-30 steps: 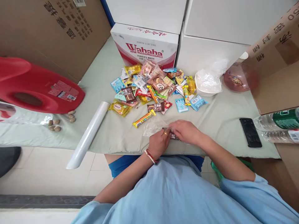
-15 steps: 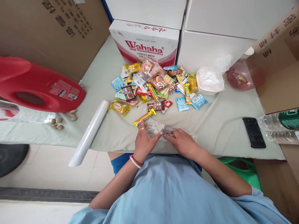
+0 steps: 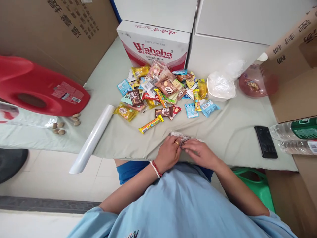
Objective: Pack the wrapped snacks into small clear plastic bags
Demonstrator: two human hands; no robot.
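At the front edge of the table lies a small dark item in crinkled clear plastic film (image 3: 180,135); what is inside I cannot make out. My left hand (image 3: 168,151) is closed on the left part of this bundle, its ringed finger bent over the film. From the other side my right hand (image 3: 200,152) grips the bundle with bent fingers, its fingertips close to those of the left. Just beyond the hands lies a yellow snack bar (image 3: 151,124), apart from both. A roll of clear film (image 3: 92,140) sticks out over the table edge on the left.
Packaged snacks (image 3: 165,86) are piled before a Wahaba-style water carton (image 3: 153,46). A white bowl with plastic (image 3: 221,91) and a pink bowl (image 3: 255,82) stand right. A phone (image 3: 265,142) and bottles (image 3: 294,132) lie far right; a red jug (image 3: 44,89) and nuts (image 3: 59,127) left.
The left hand has moved right, next to the right hand, from the film's left end. The film that was spread out on the left is now folded in around the dark item.
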